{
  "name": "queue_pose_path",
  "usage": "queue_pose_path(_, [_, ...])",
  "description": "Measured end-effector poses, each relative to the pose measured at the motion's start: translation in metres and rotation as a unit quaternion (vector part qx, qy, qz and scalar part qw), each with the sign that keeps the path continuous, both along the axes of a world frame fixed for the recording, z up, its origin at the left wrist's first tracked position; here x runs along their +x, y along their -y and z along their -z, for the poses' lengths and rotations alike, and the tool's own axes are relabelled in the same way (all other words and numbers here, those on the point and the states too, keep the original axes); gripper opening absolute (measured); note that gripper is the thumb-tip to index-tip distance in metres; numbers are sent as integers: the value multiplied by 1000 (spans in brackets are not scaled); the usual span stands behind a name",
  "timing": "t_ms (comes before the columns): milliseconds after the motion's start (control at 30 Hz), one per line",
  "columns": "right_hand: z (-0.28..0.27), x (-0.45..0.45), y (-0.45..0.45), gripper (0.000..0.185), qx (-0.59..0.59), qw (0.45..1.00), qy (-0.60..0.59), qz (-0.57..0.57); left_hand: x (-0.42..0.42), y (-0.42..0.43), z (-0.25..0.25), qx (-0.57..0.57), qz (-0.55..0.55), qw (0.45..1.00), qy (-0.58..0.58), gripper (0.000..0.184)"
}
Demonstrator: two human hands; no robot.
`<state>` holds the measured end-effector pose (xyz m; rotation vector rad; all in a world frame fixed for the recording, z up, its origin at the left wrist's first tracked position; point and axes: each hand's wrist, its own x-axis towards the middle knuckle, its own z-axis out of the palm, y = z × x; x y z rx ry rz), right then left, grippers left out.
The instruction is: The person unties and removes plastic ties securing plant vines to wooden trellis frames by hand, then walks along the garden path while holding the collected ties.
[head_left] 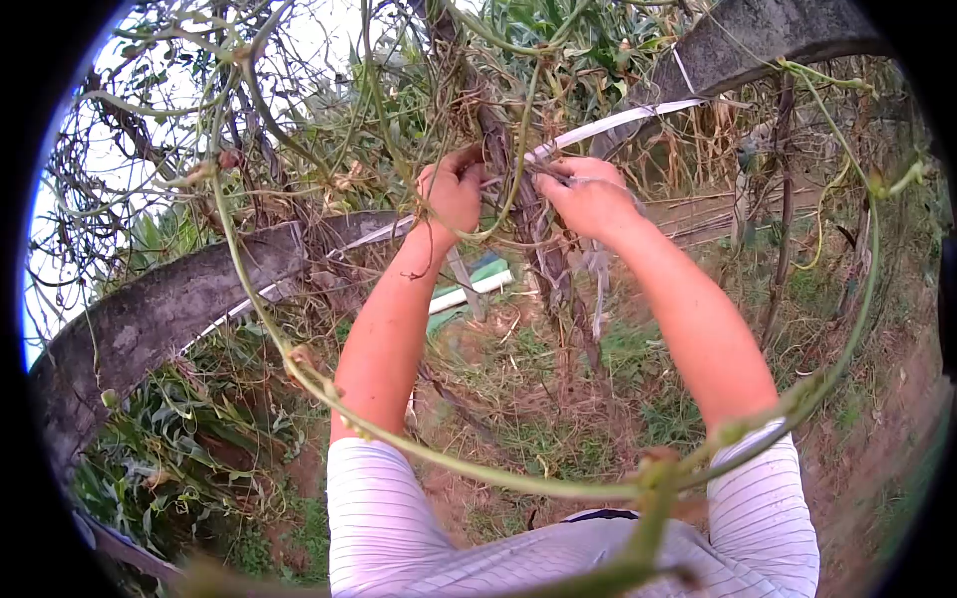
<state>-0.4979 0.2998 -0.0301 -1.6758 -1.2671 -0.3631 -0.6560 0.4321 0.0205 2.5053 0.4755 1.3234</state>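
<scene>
Both of my hands are raised to a rough brown vine stem (pixel 520 204) that hangs among dry tendrils. My left hand (pixel 454 199) is at the left of the stem, fingers curled, with a bit of pale strip showing at its fingertips. To the right of the stem, my right hand (pixel 590 199) is closed in a pinch on a thin pale piece that looks like the same strip. The white plastic strip (pixel 623 120) runs from the upper right behind the stem and continues down to the left past my left wrist. My fingertips are partly hidden by stems.
A grey concrete beam (pixel 150 289) crosses at left, and another concrete beam (pixel 758 45) is at upper right. A green vine (pixel 469 478) loops close in front of my arms. A white pole (pixel 474 289) lies beyond, near corn plants (pixel 184 429) and grassy ground.
</scene>
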Motion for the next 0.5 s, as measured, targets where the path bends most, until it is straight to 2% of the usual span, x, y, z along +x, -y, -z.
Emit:
queue_pose_path(33, [0,2,2,47,-31,999,-7,-20,12,-33,7,-37,38,998,18,27])
queue_pose_path(67, [2,5,3,49,-62,997,-14,-40,16,-40,6,-42,2,999,34,29])
queue_pose_path(100, [6,7,-4,52,-30,995,-61,-71,21,-45,5,-49,-33,997,49,32])
queue_pose_path(133, [8,0,2,50,11,996,-64,-53,27,-43,2,-24,-71,996,53,32])
queue_pose_path(200, [7,-6,17,47,-5,994,-72,-76,26,-27,-11,-37,-72,997,7,26])
queue_pose_path(233, [1,-7,6,45,30,995,-1,-95,23,-18,-15,-55,-81,995,-29,21])
queue_pose_path(267, [13,-4,14,43,-1,991,-77,-113,23,-17,-15,-50,-80,995,-39,21])
queue_pose_path(333, [22,-1,7,41,42,989,-76,-119,23,-9,-17,58,-140,988,-44,19])
queue_pose_path(400, [31,6,4,41,53,987,-97,-120,14,1,-21,44,-154,983,-89,20])
queue_pose_path(467, [34,9,7,42,63,984,-115,-122,3,4,-26,122,-135,972,-149,33])
queue_pose_path(500, [33,10,12,43,44,980,-129,-145,3,4,-23,26,-100,989,-108,32])
